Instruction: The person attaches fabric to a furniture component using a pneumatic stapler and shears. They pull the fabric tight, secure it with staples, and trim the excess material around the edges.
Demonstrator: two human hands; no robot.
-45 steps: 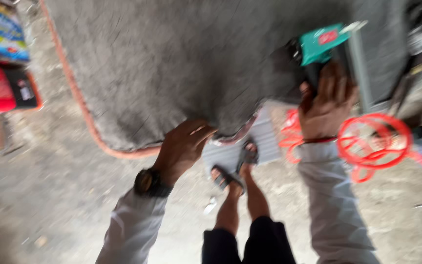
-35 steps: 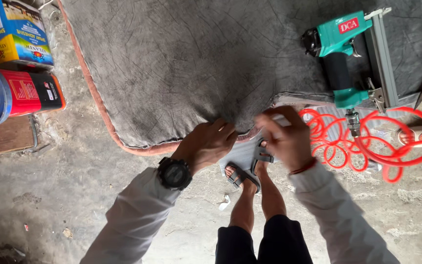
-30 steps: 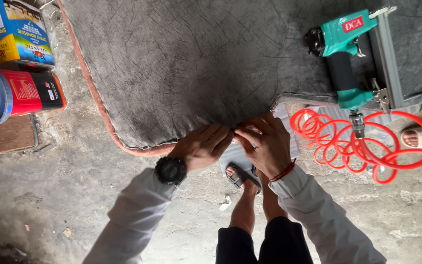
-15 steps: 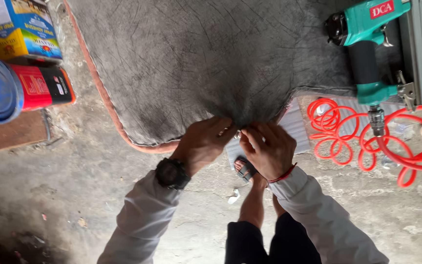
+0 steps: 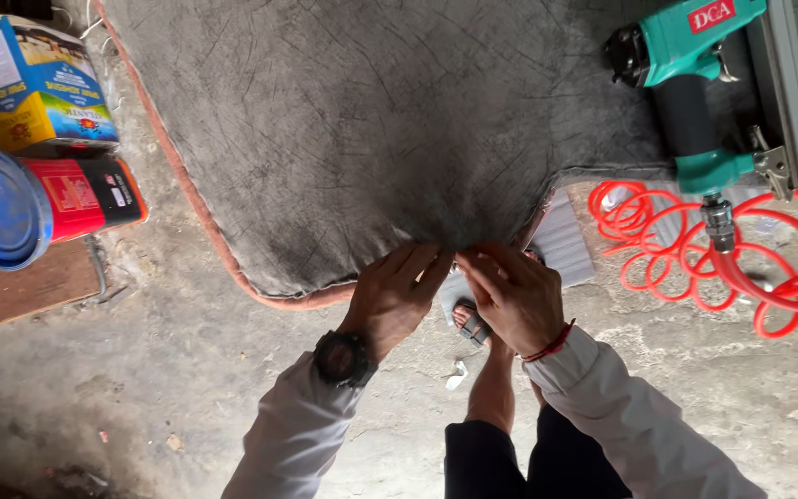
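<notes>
Both hands on the near edge of the grey fabric cover [image 5: 371,129]: left hand [image 5: 397,298] and right hand [image 5: 513,298] side by side, fingers pinched shut on the fabric lip. Orange piping [image 5: 187,199] left of fingers; teal air stapler [image 5: 685,69] and coiled orange hose [image 5: 685,249] well right
</notes>
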